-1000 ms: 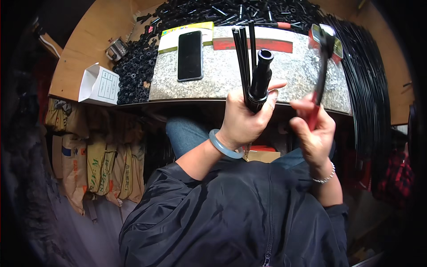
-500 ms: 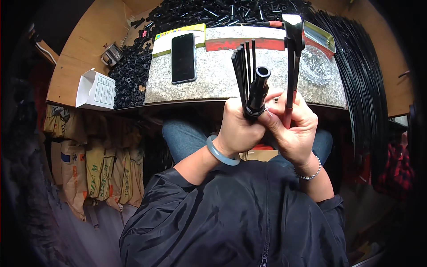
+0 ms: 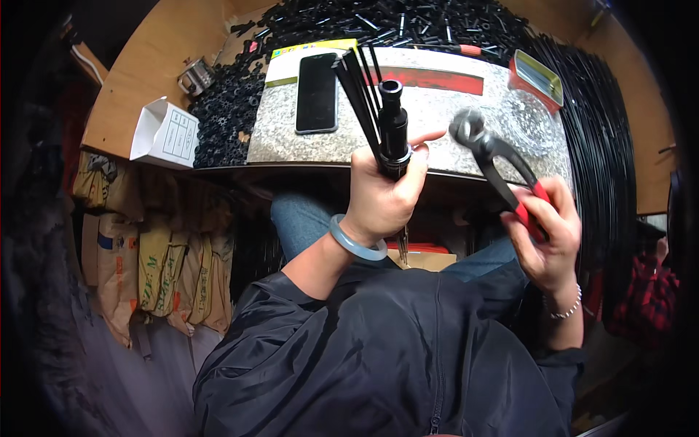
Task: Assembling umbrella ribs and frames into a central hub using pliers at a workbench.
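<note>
Upright in my left hand [image 3: 386, 186], its fingers wrapped round, is a shiny black tubular part [image 3: 394, 127] with an open round top. A bundle of thin black rods [image 3: 358, 87] fans up beside it from the same fist. A thin wire-like band seems to circle the tube near my thumb. My right hand [image 3: 546, 237] is closed on the red handles of end-cutting pincers [image 3: 491, 149]. Their dark, slightly blurred jaws point up and left, apart from the tube, and the handles are spread.
A speckled stone slab [image 3: 280, 149] carries a phone [image 3: 317, 95], a red-faced bar [image 3: 437, 80] and a clear glass dish [image 3: 530, 124]. An open tin [image 3: 537, 79] stands behind the dish. Black parts [image 3: 451, 25] heap at the back; long black rods [image 3: 593, 131] hang at right. A white box [image 3: 166, 135] sits left.
My right hand has moved right and down with the pincers, away from the tube, tilting their jaws leftward. My left hand has shifted slightly left with the tube and rods.
</note>
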Available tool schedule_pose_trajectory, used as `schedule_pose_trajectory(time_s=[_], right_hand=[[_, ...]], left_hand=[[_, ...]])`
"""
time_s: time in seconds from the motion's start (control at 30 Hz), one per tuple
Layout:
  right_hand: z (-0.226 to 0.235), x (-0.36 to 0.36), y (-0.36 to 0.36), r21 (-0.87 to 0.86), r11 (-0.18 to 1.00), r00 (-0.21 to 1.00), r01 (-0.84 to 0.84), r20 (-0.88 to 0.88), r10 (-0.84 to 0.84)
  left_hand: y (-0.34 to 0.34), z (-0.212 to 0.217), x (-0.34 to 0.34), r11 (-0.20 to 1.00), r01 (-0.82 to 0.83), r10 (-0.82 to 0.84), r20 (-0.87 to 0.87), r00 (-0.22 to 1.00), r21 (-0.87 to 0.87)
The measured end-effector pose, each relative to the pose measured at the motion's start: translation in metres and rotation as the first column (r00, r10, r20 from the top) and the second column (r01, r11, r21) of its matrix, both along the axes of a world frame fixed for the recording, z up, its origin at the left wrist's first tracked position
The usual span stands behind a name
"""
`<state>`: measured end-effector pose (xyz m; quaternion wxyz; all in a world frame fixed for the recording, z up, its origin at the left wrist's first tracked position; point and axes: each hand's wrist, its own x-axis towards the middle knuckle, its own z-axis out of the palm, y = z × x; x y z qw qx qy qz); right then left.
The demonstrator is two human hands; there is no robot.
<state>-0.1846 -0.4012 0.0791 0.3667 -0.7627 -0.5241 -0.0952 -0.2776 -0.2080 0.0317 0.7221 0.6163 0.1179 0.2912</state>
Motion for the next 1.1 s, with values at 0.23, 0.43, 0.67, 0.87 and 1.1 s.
schedule_pose_trajectory(time_s=[0.23,0.43,0.67,0.87,1.1], right_hand=[[0.021,-0.001,-0.003,-0.170,0.974,0.848,0.148,0.528,-0.037],[0.025,-0.003,-0.005,-0.193,0.969,0.773,0.151,0.634,0.006],[0.020,-0.002,-0.014,-0.319,0.948,0.922,-0.013,0.363,0.135],[-0.001,-0.013,-0.023,0.152,0.850,-0.311,-0.504,-0.950,-0.014],[-0.016,-0.016,-0.014,-0.178,0.976,0.991,-0.124,0.030,0.132]], left_hand=[[0.002,-0.003,0.004,0.999,-0.009,0.009,-0.018,1.000,0.041],[0.006,-0.006,0.006,0.994,0.088,-0.089,0.026,0.996,0.068],[0.004,0.002,-0.003,0.988,0.151,-0.152,0.009,0.988,0.012],[0.002,0.001,-0.005,0.974,0.205,-0.216,0.126,0.968,0.094],[-0.001,0.004,-0.007,0.979,0.176,-0.183,0.062,0.981,0.107]])
